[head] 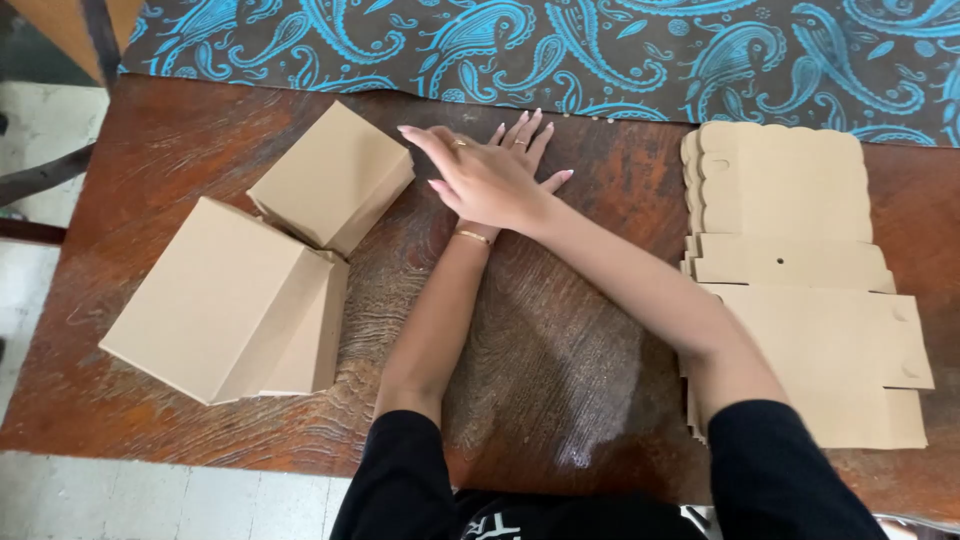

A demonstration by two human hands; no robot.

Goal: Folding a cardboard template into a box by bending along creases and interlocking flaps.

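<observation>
Head view: right hand [487,182] lies crossed over left hand [515,140], fingers spread.

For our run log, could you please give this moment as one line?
left hand: flat on table, under right | right hand: open, atop left | left: two folded boxes | right: flat blanks stack
</observation>
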